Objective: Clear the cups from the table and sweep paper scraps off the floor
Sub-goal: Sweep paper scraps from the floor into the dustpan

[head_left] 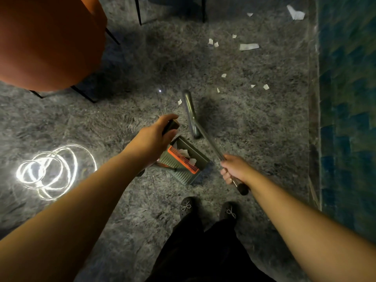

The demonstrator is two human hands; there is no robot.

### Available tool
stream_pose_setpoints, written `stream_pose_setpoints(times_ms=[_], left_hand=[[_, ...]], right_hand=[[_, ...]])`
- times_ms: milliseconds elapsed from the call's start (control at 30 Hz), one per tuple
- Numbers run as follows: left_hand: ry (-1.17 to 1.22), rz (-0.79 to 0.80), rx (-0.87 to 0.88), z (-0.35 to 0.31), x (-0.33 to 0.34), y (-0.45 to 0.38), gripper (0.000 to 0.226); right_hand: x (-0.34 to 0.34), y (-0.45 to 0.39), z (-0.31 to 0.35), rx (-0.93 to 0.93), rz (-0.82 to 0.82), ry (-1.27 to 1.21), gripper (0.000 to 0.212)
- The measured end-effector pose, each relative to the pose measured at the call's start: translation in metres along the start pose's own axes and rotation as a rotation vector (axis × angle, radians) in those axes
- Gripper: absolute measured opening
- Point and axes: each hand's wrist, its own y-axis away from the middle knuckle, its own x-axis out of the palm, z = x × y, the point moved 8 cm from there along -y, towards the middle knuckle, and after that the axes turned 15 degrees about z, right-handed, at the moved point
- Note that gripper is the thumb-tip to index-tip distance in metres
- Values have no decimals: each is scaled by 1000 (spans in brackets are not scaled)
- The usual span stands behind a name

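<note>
The sweeping is under way but looks far from finished. The left hand (156, 137) has its fingers curled round the dark grip of the dustpan handle (171, 125), and the dustpan (184, 157) sits on the floor (142, 68) just in front of the feet, with a few white paper scraps (188, 156) already lying inside it beside its orange comb edge. The right hand (234, 169) is clamped round the metal broom handle (209, 141), whose head (190, 112) rests on the floor just beyond the pan. Ahead and to the right, many scraps remain: a small one (179, 101) touching distance from the broom head, a loose scatter (264, 86) a little farther on, a larger strip (248, 46) and a big torn piece (296, 13) near the blue wall. No cups and no counter are in view, so I cannot tell whether that half of the job is done. An orange chair (46, 41) stands at the left.
</note>
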Motion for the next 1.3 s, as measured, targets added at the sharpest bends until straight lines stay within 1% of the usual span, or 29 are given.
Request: stream_pose_setpoints(times_ms=[100,167,233,300,400,533,600,733,900,1000,1133,1200,1300], left_hand=[[-17,-24,8,-1,-2,-2,42],[-19,-29,17,-2,-2,-3,42],[-10,-24,26,-3,-3,-2,40],[12,-15,21,-1,-4,-1,39],[75,-1,13,6,-5,0,37],[61,2,-4,11,-11,3,39],[67,-38,-27,15,-22,4,43],[119,-128,-72,24,-51,-1,46],[171,-111,-88,27,-70,-19,42],[217,-124,-122,33,-84,-40,43],[200,-155,-170,35,-106,-68,39],[230,-161,-186,36,-119,-86,39],[270,-187,-204,33,-137,-111,39]], right_hand=[[14,-8,-21,51,48,-17,26],[18,-1,-40,60,43,30,26],[18,11,-58,60,4,119,40],[19,23,-69,59,-7,137,50],[19,32,-63,57,-6,69,42],[10,43,-28,10,-54,51,36],[4,48,-8,-21,-77,68,34],[-1,46,33,-74,-44,12,31],[-2,25,94,-105,11,-21,27],[-5,-5,133,-79,64,-18,21],[-10,-54,185,-20,114,0,20],[-11,-81,209,17,158,6,21],[-20,-111,233,91,179,30,26]])
